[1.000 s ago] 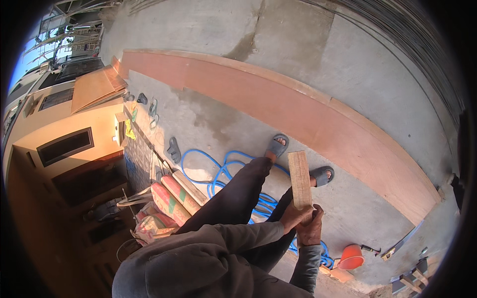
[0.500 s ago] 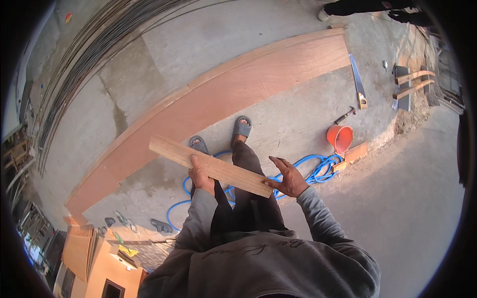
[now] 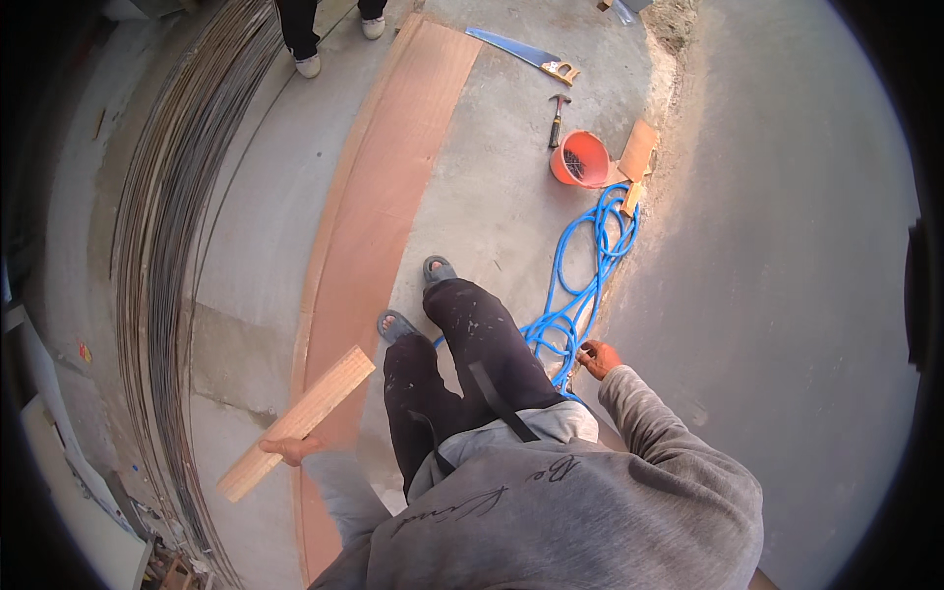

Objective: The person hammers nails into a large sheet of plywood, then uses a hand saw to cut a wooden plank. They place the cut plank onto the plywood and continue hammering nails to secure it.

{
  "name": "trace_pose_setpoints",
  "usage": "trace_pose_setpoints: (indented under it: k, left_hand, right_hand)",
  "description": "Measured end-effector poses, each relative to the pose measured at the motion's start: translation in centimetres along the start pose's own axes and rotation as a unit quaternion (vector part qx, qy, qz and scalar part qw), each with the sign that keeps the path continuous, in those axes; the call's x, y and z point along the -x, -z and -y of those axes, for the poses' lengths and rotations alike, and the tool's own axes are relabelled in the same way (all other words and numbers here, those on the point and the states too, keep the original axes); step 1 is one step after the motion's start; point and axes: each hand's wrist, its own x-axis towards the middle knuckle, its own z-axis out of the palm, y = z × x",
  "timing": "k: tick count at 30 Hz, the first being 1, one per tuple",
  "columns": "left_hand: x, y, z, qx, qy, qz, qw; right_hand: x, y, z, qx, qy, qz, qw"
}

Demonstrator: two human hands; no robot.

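My left hand (image 3: 287,448) grips a pale wooden board (image 3: 329,393) around its middle and holds it out to my left. The board slants over a long reddish-brown plywood strip (image 3: 369,236). My right hand (image 3: 600,360) hangs at my right side, its fingers curled together; whether something small sits in them is hidden. In the picture it lies beside a coiled blue hose (image 3: 590,285) on the ground.
Past the hose stand an orange bucket (image 3: 582,159) with dark bits in it, a claw hammer (image 3: 558,120) and a handsaw (image 3: 521,51). Wood offcuts (image 3: 638,149) lie by the bucket. Long metal rods (image 3: 162,226) run along the left. Another person's legs (image 3: 298,34) stand at the far end.
My right hand has left the board's end and dropped to my right side. The left hand has swung the board out to the left. My view has turned, and my feet have shifted.
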Motion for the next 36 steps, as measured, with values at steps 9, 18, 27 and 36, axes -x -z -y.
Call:
trace_pose_setpoints:
  k: [9,18,27,36]
  left_hand:
    - [7.3,-7.2,0.9,-0.319,-0.273,0.196,0.886]
    - [23.9,-15.1,20.2,-0.652,-0.176,0.453,0.581]
    - [32.0,-19.0,29.5,-0.784,-0.051,0.411,0.463]
    - [33.3,-22.9,26.5,-0.748,-0.059,0.418,0.512]
  right_hand:
    - [-15.3,0.4,-5.7,-0.063,0.009,0.016,0.998]
    - [-47.9,12.3,-7.6,-0.039,-0.007,-0.214,0.976]
    - [-64.1,14.2,-7.1,0.182,0.084,-0.210,0.957]
    - [-53.8,8.9,-4.1,0.163,0.129,0.055,0.977]
